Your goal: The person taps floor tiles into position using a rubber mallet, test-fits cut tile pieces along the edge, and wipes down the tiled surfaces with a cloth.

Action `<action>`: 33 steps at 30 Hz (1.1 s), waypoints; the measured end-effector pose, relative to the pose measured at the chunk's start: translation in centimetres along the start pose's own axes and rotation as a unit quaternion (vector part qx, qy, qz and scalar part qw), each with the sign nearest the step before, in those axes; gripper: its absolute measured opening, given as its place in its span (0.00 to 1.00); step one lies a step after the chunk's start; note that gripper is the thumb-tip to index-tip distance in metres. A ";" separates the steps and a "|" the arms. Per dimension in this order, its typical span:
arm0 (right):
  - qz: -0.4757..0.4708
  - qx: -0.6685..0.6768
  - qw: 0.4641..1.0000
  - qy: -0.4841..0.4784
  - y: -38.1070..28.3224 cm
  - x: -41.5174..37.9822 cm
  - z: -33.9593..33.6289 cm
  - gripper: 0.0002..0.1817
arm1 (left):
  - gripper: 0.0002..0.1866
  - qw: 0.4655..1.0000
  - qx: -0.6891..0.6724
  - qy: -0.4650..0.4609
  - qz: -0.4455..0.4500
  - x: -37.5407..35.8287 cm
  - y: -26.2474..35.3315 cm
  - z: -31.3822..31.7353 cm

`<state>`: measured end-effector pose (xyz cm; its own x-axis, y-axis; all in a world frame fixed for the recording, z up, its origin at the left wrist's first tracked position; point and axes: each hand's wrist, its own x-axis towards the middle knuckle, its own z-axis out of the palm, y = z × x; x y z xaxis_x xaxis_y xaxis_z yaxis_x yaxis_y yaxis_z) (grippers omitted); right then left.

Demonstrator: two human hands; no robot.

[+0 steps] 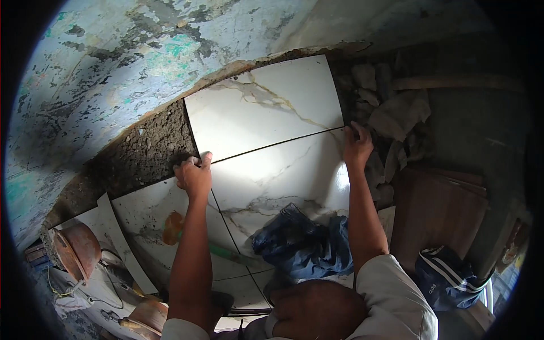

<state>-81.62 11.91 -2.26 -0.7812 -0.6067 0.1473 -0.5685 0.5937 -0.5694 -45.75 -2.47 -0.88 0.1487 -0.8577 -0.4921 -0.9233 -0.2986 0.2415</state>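
Observation:
A white marble-patterned floor tile with grey-gold veins lies against the wall, a thin dark gap between it and the laid tile nearer me. My left hand is closed at its near left corner, thumb up on the edge, fingers over the dirt side. At the near right corner my right hand grips the edge with bent fingers. The fingertips' undersides are hidden. Beside my left forearm lies a mallet with an orange head and a green handle, partly covered by the arm.
Rough mortar or soil fills the strip left of the tile, along the peeling wall. Broken rubble lies at right, near brown boards and a blue bag. A reddish pan stands lower left, a narrow tile strip nearby.

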 end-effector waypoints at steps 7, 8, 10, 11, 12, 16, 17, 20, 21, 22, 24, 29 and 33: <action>0.072 0.084 0.994 -0.016 1.1 -0.1 0.0 0.11 | 0.25 0.999 -0.031 0.005 -0.014 0.5 -0.8 0.8; 0.076 0.091 0.993 -0.030 0.8 0.2 0.0 0.11 | 0.25 1.000 -0.025 0.013 -0.014 0.6 -0.9 0.9; 0.100 0.097 0.989 -0.041 0.3 0.4 0.2 0.12 | 0.25 0.999 -0.020 0.023 -0.015 0.7 -1.0 1.3; 0.124 0.102 0.986 -0.051 0.2 0.5 0.4 0.12 | 0.25 0.999 -0.016 0.031 -0.015 0.7 -1.0 1.3; 0.124 0.102 0.986 -0.052 0.5 0.6 0.7 0.12 | 0.25 0.999 -0.015 0.032 -0.017 0.6 -0.9 1.3; 0.110 0.170 0.979 -0.037 1.4 0.5 1.3 0.12 | 0.24 0.999 -0.022 0.038 -0.011 0.4 -0.9 1.6; 0.100 0.164 0.981 -0.036 1.4 0.5 1.3 0.11 | 0.23 0.999 -0.021 0.048 -0.008 0.4 -1.0 1.7; 0.107 0.187 0.975 -0.048 1.9 0.8 1.5 0.10 | 0.23 0.998 -0.038 0.058 0.000 0.3 -1.1 1.8; 0.109 0.187 0.975 -0.050 1.7 0.8 1.4 0.10 | 0.23 0.998 -0.037 0.058 -0.001 0.3 -1.3 1.8; 0.110 0.183 0.975 -0.056 1.6 0.9 1.2 0.10 | 0.23 0.998 -0.034 0.055 -0.003 0.4 -1.3 1.9; 0.112 0.179 0.976 -0.060 1.6 1.0 1.1 0.09 | 0.23 0.998 -0.032 0.051 -0.003 0.3 -1.0 1.8; 0.108 0.197 0.972 -0.070 2.1 1.1 1.3 0.10 | 0.23 0.998 -0.031 0.057 -0.009 0.1 -0.8 1.8; 0.110 0.191 0.974 -0.060 1.8 1.0 1.5 0.10 | 0.22 0.998 -0.026 0.054 -0.012 0.2 -0.9 1.8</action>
<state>-83.00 11.60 -4.34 -0.8246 -0.5578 -0.0940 -0.2361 0.4904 -0.8389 -45.56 -1.64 -2.65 0.2111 -0.8891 -0.4062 -0.8997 -0.3391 0.2748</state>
